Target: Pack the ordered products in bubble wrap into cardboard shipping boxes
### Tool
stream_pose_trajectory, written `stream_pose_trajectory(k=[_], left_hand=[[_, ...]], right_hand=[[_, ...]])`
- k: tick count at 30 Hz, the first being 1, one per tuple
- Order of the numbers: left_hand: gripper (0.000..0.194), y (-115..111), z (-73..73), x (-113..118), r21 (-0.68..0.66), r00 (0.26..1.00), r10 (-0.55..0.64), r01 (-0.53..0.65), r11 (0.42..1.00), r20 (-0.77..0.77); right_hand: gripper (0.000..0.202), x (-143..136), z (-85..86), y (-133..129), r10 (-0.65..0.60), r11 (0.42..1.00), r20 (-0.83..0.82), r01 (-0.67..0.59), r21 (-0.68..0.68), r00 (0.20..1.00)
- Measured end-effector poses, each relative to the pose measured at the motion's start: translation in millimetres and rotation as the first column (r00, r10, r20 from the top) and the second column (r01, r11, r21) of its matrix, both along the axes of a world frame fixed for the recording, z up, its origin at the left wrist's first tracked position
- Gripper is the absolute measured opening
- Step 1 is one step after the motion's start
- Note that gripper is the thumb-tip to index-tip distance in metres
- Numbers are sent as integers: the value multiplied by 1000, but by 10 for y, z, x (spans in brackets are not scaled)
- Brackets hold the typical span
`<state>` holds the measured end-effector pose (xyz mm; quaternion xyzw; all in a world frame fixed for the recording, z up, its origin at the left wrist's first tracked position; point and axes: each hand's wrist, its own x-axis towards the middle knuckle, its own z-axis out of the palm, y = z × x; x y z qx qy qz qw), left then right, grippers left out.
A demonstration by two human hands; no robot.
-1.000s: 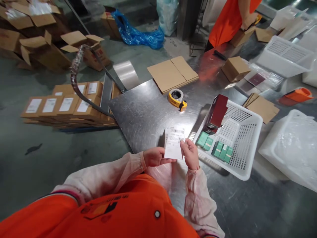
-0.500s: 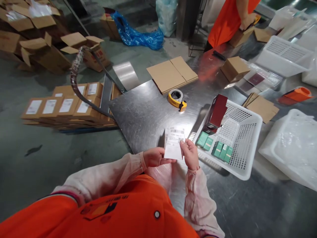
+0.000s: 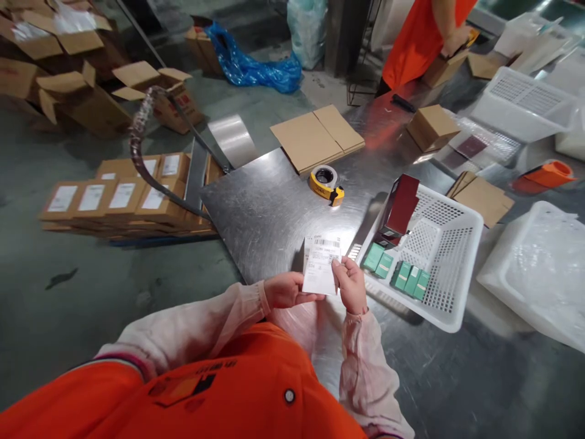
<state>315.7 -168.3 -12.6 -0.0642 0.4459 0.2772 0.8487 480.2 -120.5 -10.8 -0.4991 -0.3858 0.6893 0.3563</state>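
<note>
Both of my hands hold a white printed label sheet (image 3: 320, 271) over the near edge of the metal table (image 3: 260, 213). My left hand (image 3: 287, 289) grips its lower left side, with the fingers partly beneath it. At the right edge, my right hand (image 3: 351, 283) pinches the sheet between thumb and fingers. Just right of that hand is a white plastic basket (image 3: 473, 256). It holds a dark red box (image 3: 398, 207), tilted against the left wall, and several small green boxes (image 3: 411, 280). A yellow tape dispenser (image 3: 326, 185) lies beyond the sheet.
Flat cardboard (image 3: 315, 139) lies at the table's far edge. A closed carton (image 3: 432, 127) and a bin with plastic wrap (image 3: 542, 268) are to the right. Labelled cartons (image 3: 121, 195) sit on a cart at left. Another person (image 3: 409, 46) works at the back.
</note>
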Motion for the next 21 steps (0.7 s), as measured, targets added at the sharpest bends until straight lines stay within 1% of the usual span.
stream_pose_trajectory(k=[4, 9, 18, 19, 21], left_hand=[[37, -5, -25, -1, 12, 1000, 5, -5, 1000, 7], [29, -18, -71, -9, 36, 999, 1, -2, 999, 33], [32, 16, 42, 11, 10, 1000, -11, 11, 1000, -30], [32, 13, 40, 11, 18, 1000, -13, 14, 1000, -24], [32, 5, 20, 6, 87, 1000, -4, 4, 996, -3]], right_hand=[[46, -5, 7, 1, -3, 1000, 5, 3, -2, 1000], [45, -7, 7, -1, 7, 1000, 6, -7, 11, 1000], [45, -10, 14, 1, 0, 1000, -12, 0, 6, 1000], [45, -9, 19, 2, 0, 1000, -15, 0, 5, 1000], [45, -8, 29, 6, 6, 1000, -17, -6, 11, 1000]])
